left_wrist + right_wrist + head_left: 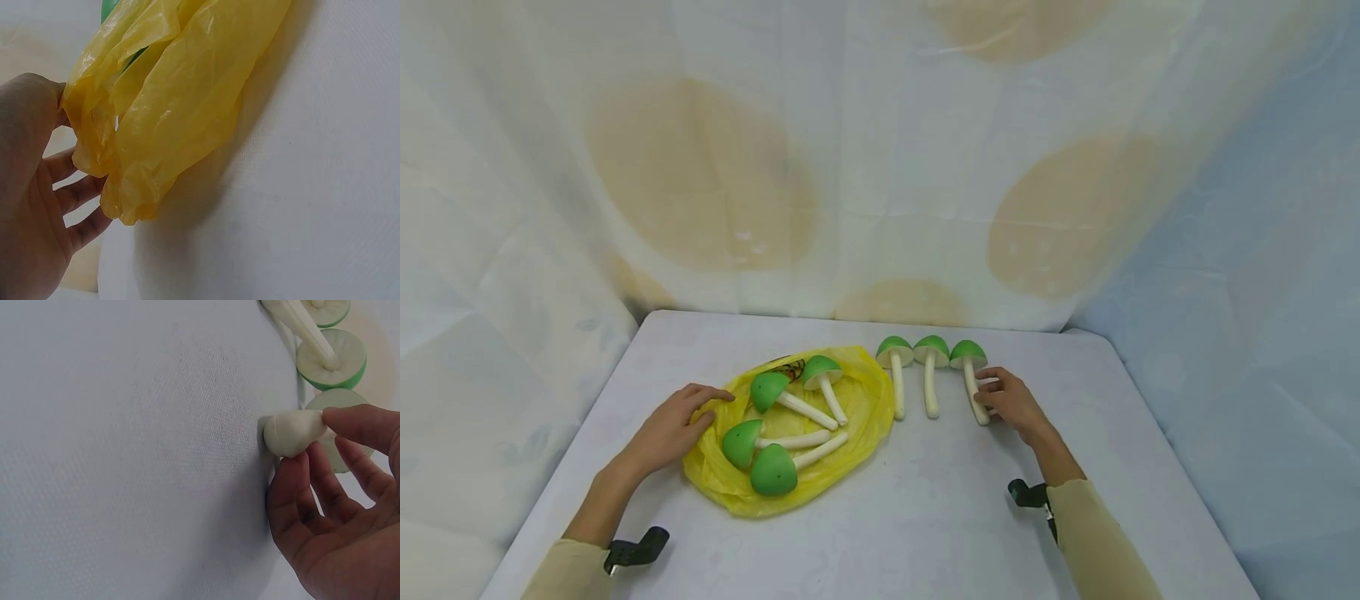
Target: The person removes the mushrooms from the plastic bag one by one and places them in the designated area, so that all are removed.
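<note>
The far end of the rightmost mushroom's stem from its green cap is pinched between the thumb and fingers of the right hand [1015, 404]. That rightmost mushroom [972, 385] is placed toward the far edge of the tabletop [880, 546], right of its middle, with its cap pointed at that edge; whether it is touched by the surface along its length cannot be told. Just beside it, the middle mushroom [931, 383] and the leftmost mushroom [897, 381] are lined up the same way, the latter close against the rim of the yellow bag [868, 421]. The bag is spread flat nearer the left edge, and four other mushrooms [775, 471] are laid on it. Its left rim is touched by the left hand [673, 425], whose fingertips are partly hidden by plastic, so whether the film is pinched cannot be told. For good handling, the stem would best be taken nearer the cap, since the wide cap may swing or droop when only the thin end is held. The neighbouring cap should be cleared by raising the piece straight up before any sideways motion, and the thin rim should be kept lightly weighted on the left, lest it be dragged or folded.
</note>
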Demonstrator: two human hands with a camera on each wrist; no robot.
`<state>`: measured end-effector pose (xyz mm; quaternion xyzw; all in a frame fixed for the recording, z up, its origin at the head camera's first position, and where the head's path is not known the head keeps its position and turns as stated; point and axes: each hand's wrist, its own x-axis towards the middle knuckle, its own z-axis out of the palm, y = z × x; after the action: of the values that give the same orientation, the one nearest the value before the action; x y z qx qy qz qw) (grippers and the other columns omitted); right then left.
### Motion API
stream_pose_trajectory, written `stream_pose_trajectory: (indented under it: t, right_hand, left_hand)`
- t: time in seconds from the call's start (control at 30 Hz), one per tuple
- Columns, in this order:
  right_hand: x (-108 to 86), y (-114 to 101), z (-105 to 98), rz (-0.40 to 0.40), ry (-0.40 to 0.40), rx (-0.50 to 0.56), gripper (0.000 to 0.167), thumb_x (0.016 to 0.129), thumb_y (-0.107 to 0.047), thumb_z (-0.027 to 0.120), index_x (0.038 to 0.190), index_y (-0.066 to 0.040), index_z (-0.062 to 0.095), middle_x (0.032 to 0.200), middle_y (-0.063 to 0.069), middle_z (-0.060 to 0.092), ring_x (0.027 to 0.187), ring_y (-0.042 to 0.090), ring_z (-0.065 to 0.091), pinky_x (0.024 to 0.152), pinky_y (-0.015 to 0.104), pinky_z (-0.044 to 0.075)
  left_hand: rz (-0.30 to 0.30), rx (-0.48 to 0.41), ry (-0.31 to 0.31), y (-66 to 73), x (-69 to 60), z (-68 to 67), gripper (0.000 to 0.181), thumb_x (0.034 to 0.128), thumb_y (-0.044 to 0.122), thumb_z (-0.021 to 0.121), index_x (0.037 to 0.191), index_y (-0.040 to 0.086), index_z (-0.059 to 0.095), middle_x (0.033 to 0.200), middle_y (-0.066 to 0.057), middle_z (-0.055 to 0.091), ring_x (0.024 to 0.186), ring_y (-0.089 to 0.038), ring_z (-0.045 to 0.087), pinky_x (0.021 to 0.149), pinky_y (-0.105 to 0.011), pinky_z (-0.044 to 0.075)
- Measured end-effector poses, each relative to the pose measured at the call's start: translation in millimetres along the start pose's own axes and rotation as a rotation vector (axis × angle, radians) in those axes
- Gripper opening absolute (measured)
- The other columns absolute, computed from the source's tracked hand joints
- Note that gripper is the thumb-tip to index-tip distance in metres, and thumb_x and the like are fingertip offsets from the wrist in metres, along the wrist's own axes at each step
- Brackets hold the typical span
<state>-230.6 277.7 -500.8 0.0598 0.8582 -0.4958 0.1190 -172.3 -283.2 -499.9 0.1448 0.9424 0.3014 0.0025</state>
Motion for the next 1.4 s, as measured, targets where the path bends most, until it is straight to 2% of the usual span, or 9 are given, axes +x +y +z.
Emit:
stream_pose_trajectory:
  t: [0.47, 1.0, 1.27, 1.4]
  right_hand:
    - [-0.5, 1.1, -0.2, 0.017, 0.002, -0.009, 0.045, 0.099, -0.017, 0.062, 0.141, -0.007, 0.049, 0.133, 0.022, 0.058, 0.100, 0.024, 0.064, 0.070, 0.032, 0.050]
    - [-4.9, -3.0, 1.8, -0.012, 0.017, -0.040, 0.042, 0.100, -0.017, 0.059, 0.139, -0.005, 0.049, 0.137, 0.021, 0.054, 0.117, 0.033, 0.058, 0.077, 0.033, 0.052]
    - [-6.6, -4.1, -1.1, -0.020, 0.010, -0.036, 0.042, 0.100, -0.018, 0.059, 0.139, -0.004, 0.049, 0.137, 0.023, 0.053, 0.115, 0.033, 0.058, 0.076, 0.033, 0.051]
    - [-9.2, -4.2, -3.6, -0.015, 0.033, -0.054, 0.042, 0.100, -0.019, 0.060, 0.138, -0.005, 0.050, 0.134, 0.021, 0.053, 0.109, 0.031, 0.060, 0.074, 0.033, 0.050]
  left_hand:
    - [0.001, -0.004, 0.011, 1.7, -1.2, 0.5, 0.029, 0.1005, 0.010, 0.052, 0.125, 0.016, 0.065, 0.129, -0.015, 0.059, 0.122, -0.039, 0.053, 0.103, -0.063, 0.041]
    - [-0.003, -0.003, 0.006, -0.3, -0.4, 0.3, 0.029, 0.1007, 0.010, 0.052, 0.126, 0.017, 0.065, 0.129, -0.015, 0.059, 0.123, -0.040, 0.054, 0.102, -0.064, 0.041]
    - [0.003, -0.002, 0.006, 0.0, -0.8, -0.4, 0.029, 0.1008, 0.010, 0.052, 0.126, 0.016, 0.065, 0.130, -0.015, 0.058, 0.122, -0.040, 0.054, 0.102, -0.064, 0.042]
    - [0.008, -0.005, 0.008, 1.3, -0.6, -0.4, 0.029, 0.1009, 0.010, 0.052, 0.126, 0.016, 0.065, 0.130, -0.015, 0.059, 0.123, -0.040, 0.054, 0.102, -0.064, 0.042]
